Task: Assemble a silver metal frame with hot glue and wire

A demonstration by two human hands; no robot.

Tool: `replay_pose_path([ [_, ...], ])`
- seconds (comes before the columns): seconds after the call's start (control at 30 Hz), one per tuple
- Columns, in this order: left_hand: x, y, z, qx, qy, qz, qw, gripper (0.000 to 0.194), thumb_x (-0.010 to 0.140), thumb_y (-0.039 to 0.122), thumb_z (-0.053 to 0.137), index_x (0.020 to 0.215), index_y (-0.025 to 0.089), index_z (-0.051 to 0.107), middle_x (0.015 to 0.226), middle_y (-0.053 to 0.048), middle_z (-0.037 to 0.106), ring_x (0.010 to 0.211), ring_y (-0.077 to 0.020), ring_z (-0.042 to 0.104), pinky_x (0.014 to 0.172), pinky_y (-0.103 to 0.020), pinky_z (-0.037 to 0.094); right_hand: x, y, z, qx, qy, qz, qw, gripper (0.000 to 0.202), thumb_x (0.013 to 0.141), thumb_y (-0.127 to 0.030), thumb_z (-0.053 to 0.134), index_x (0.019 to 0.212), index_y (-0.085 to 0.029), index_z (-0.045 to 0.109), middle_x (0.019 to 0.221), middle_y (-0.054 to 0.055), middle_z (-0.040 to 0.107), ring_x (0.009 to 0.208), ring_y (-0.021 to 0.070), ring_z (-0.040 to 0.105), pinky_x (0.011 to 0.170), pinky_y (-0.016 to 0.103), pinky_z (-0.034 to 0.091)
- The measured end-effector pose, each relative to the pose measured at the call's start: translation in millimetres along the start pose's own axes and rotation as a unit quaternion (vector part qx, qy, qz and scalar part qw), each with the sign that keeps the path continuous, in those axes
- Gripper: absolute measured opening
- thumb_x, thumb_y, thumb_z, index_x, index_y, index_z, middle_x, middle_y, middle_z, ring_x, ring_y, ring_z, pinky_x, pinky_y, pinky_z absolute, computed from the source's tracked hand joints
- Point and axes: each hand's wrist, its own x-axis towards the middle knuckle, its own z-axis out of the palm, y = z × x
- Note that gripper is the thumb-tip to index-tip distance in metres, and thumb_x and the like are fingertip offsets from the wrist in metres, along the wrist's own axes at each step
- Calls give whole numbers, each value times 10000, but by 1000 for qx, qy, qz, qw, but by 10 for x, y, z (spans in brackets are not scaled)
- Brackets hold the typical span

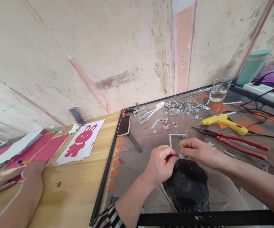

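Over the front part of the glass-topped table, my left hand (163, 161) and my right hand (196, 152) come close together, fingers pinched. Something small and pale shows between the fingertips, too small to make out. Just behind the hands lies a thin silvery angled frame piece (177, 135). A pile of small metal pieces (183, 107) is spread farther back. To the right of my right hand are red-handled pliers (234, 141), their jaws pointing left, and a yellow glue gun (224, 123) behind them.
A phone (123, 125) lies at the glass table's left edge (108, 164). At the back right stand a glass of water (220, 90), a green cup (253, 67) and a power strip (267, 91). On the wooden table, another person's hands (34, 169) rest by red sheets and a rabbit picture (81, 142).
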Motion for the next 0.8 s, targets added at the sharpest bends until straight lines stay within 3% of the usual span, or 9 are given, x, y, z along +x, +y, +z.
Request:
replay_pose_path([
  [0.1,-10,-20,15,51,18,41,998,126,761,172,506,689,153,608,664,-34,563,668,-133,482,650,-258,352,45,53,20,83,-14,52,995,223,704,-275,464,511,-194,387,445,-78,308,423,65,249,414,226,183],
  [0.2,16,-84,5,-56,7,-61,997,104,737,227,559,692,147,609,656,-28,567,611,-118,471,591,-245,343,73,38,-3,92,-25,51,994,233,724,-319,496,541,-183,445,443,-77,345,412,61,266,408,220,195],
  [0.3,59,-156,-26,-261,-22,-169,950,165,682,282,643,676,129,582,585,-7,541,530,-82,431,531,-221,307,72,-10,-60,48,1,-19,999,245,759,-378,505,639,-166,533,514,-48,441,475,77,363,445,215,275],
  [0.4,84,-191,-51,-408,-23,-209,888,222,638,287,700,656,126,549,522,21,491,472,-49,363,483,-206,228,47,-28,-110,-22,75,-118,990,239,781,-395,512,831,-171,579,720,12,571,634,122,491,576,247,403],
  [0.57,82,-176,-56,-497,-31,-235,835,243,581,249,755,649,120,561,522,19,474,479,-44,362,482,-210,192,22,45,-124,-201,142,-298,922,257,800,-265,522,1049,-221,568,994,81,576,855,170,550,749,317,460],
  [0.67,72,-169,-44,-532,-49,-243,810,213,595,223,747,666,120,574,523,12,481,470,-43,362,478,-211,180,32,109,-97,-240,156,-335,898,246,802,-225,521,1041,-233,576,985,82,591,911,179,559,765,318,473],
  [0.8,61,-170,-15,-565,-60,-238,787,193,602,198,741,689,119,588,546,5,496,470,-41,371,477,-210,182,37,149,-60,-245,174,-353,886,195,795,-185,536,981,-210,587,918,72,614,868,161,577,746,289,481],
])
